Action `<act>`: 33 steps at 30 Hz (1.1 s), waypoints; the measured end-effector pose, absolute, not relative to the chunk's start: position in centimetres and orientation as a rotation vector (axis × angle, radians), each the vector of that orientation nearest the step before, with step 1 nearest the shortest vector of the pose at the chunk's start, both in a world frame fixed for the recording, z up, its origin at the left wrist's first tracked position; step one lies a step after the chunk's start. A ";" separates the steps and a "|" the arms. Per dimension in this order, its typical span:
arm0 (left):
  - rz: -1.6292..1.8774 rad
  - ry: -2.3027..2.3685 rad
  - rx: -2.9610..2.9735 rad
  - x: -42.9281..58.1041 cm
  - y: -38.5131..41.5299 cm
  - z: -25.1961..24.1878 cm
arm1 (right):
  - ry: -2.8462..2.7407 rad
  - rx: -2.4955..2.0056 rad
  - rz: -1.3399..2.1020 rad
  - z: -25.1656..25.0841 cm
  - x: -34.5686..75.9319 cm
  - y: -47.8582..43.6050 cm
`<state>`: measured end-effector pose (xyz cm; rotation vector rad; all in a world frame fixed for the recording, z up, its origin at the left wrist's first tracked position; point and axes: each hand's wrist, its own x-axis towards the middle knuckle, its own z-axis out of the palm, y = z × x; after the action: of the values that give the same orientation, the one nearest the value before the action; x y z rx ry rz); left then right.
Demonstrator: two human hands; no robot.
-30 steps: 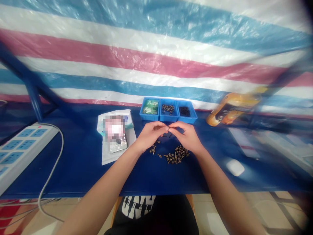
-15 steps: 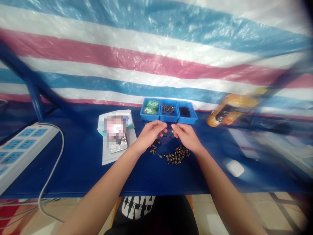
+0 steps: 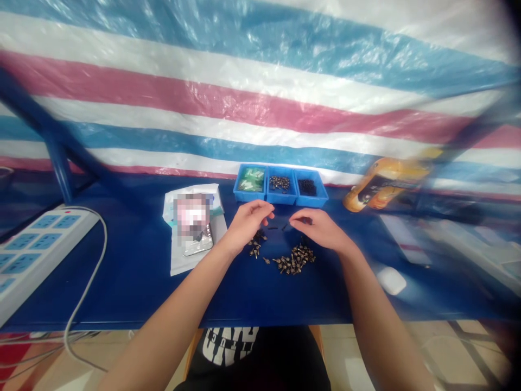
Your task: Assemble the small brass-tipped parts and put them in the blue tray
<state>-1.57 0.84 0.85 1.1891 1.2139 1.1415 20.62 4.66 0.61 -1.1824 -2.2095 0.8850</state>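
My left hand point(image 3: 253, 221) hovers over the blue table, thumb and fingers pinched together; whatever is between them is too small to make out. To its right, my right hand point(image 3: 316, 227) is also closed in a pinch, palm down. By its fingertips lies a small thin black piece point(image 3: 284, 227), and I cannot tell whether they touch it. Another black piece point(image 3: 272, 228) lies between the hands. Nearer to me is a pile of small brass-and-black metal parts point(image 3: 296, 259). A smaller cluster of similar parts point(image 3: 255, 248) sits below my left hand.
Behind the hands stand three joined blue bins: one with green-and-white packets point(image 3: 251, 179), one with metal parts point(image 3: 280, 183), one with black pieces point(image 3: 307, 187). A phone point(image 3: 198, 244) on white packaging point(image 3: 183, 266), a power strip point(image 3: 38, 244), an orange bottle point(image 3: 382, 182) and a white case point(image 3: 391, 279) surround them.
My right hand has shifted slightly right and down, its fingertips lower toward the table, widening the gap between the hands. My left hand has barely moved.
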 end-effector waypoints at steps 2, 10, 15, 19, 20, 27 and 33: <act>1.139 1.210 1.184 -1.6 0.9 0.8 | -2.355 -1.198 0.944 1.2 21.4 4.5; 1.109 1.215 1.214 -1.6 0.9 0.7 | -2.565 -1.330 1.133 2.5 23.1 4.1; 1.108 1.219 1.221 -1.6 0.8 0.7 | -2.598 -1.267 1.157 2.1 23.1 4.1; 1.102 1.228 1.222 -1.5 0.8 0.7 | -2.611 -1.288 1.142 1.8 22.7 4.3; 1.101 1.226 1.223 -1.5 0.8 0.7 | -2.614 -1.297 1.130 1.8 22.6 4.4; 1.096 1.211 1.227 -1.4 0.8 0.7 | -2.635 -1.320 1.078 1.7 22.2 4.3; 1.088 1.210 1.230 -1.5 0.8 0.6 | -2.668 -1.370 1.022 2.2 22.7 4.2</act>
<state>-1.51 0.84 0.64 1.2299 1.2098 1.0875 22.72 4.24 2.24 -1.3703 -2.6681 1.0215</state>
